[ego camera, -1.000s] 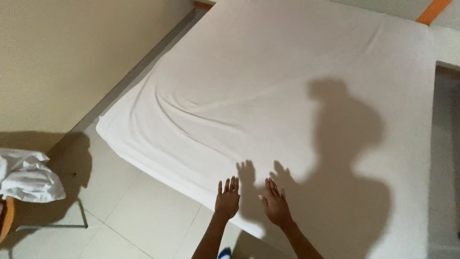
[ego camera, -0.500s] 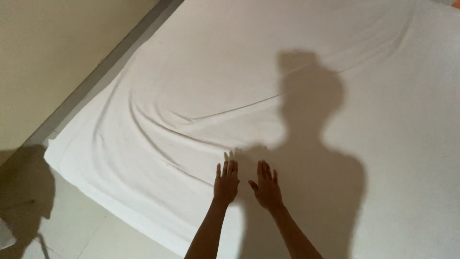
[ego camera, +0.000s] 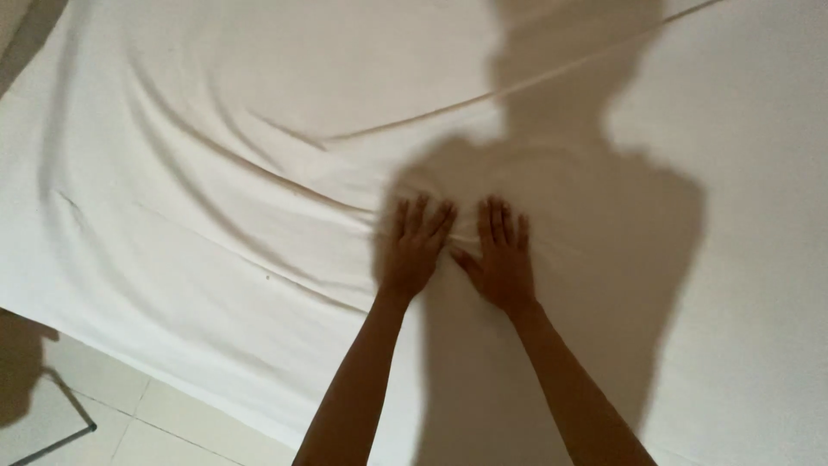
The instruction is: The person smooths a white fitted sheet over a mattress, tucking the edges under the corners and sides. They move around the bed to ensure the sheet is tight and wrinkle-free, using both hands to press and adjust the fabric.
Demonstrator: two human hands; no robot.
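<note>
Lying under both hands, apparently: sheet

The white sheet runs off the top, left and right edges, so its full spread cannot be told. Both palms are hidden, pressed face down on the cloth, and the fingers are slightly blurred. Both forearms are cut off by the bottom edge. At lower left only a thin dark metal leg shows (what it belongs to cannot be told).
</note>
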